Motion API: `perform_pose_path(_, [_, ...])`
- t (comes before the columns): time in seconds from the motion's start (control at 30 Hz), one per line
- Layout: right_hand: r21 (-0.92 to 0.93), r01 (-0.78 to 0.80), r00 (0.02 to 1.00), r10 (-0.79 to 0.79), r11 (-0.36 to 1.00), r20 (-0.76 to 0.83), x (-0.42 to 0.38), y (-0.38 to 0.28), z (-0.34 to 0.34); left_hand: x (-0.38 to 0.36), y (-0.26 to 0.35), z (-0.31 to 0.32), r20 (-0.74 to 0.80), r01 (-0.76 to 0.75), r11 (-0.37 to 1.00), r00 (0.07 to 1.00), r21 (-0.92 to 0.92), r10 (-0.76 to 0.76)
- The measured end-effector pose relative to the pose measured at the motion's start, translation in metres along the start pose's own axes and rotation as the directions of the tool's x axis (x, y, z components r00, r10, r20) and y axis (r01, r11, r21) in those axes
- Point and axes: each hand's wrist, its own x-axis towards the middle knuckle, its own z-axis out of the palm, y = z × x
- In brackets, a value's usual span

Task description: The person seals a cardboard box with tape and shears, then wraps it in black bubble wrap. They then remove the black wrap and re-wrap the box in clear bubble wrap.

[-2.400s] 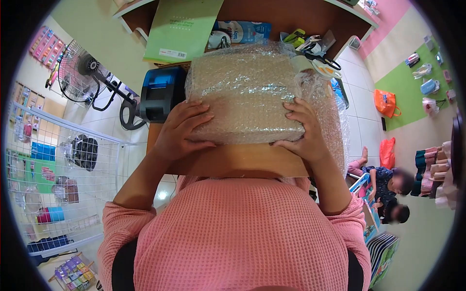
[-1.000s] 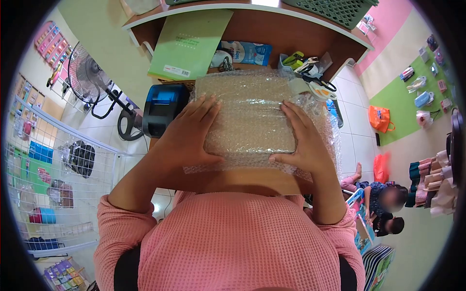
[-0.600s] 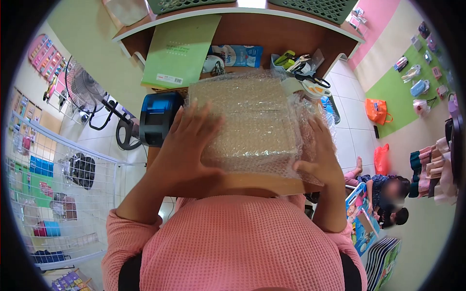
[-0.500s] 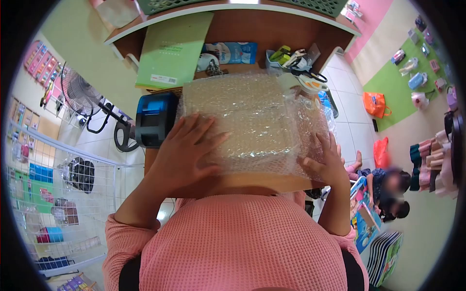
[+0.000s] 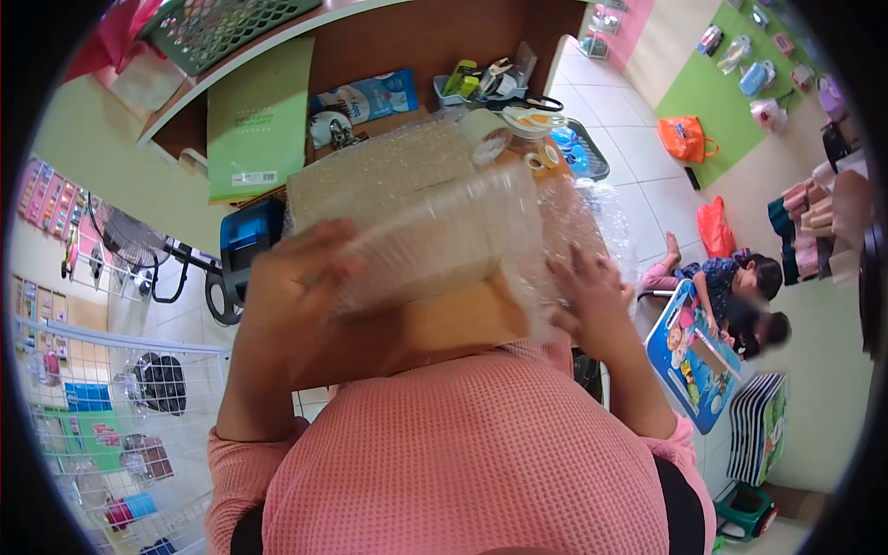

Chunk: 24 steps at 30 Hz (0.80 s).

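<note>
A flat, brownish package [image 5: 388, 171] lies on the desk, covered with clear bubble wrap. The near part of the bubble wrap [image 5: 444, 227] is raised and smeared by motion. My left hand [image 5: 301, 287] is at the left end of this raised part, its blurred fingers curled and apparently gripping the wrap. To the right, my right hand [image 5: 592, 301] has its fingers spread beside the raised sheet, over more bubble wrap that hangs at the desk's right side. Rolls of tape [image 5: 541, 162] lie just beyond the package.
A black and blue printer [image 5: 250, 236] stands left of the package. Behind are a green folder [image 5: 259, 120], a blue wipes pack [image 5: 370, 95] and a tray of stationery [image 5: 481, 83] with scissors nearby. Two people sit by a low colourful table [image 5: 694, 356] at right.
The near part of the bubble wrap has been lifted from the package. My left hand has gone from lying flat to curled. The view has turned, and the tape rolls now show.
</note>
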Motion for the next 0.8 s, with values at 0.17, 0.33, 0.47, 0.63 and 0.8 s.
perform_pose_path(0.17, [0.004,0.040,0.996,-0.040,0.999,-0.075,-0.003,-0.043,0.032,0.027,0.065,0.005,-0.138,-0.185,0.974,0.976,-0.133,0.167])
perform_pose_path(0.33, [0.119,0.097,0.969,-0.067,0.988,-0.239,0.002,-0.013,0.029,0.023,0.050,0.052,0.004,-0.402,0.632,0.846,0.663,0.534])
perform_pose_path(0.47, [0.229,-0.327,0.863,0.389,0.917,-0.322,0.003,0.049,0.028,0.031,0.018,0.017,0.101,-0.152,0.964,0.986,0.218,0.133])
perform_pose_path(0.63, [0.805,-0.407,0.840,0.523,0.432,0.145,0.008,0.117,0.038,0.054,0.008,-0.059,-0.582,-0.159,0.891,0.802,-0.425,-0.135])
perform_pose_path(0.8, [0.931,-0.360,0.924,0.164,0.059,0.346,0.024,0.137,0.072,0.064,0.032,-0.062,-0.636,-0.343,0.865,0.771,-0.366,0.036])
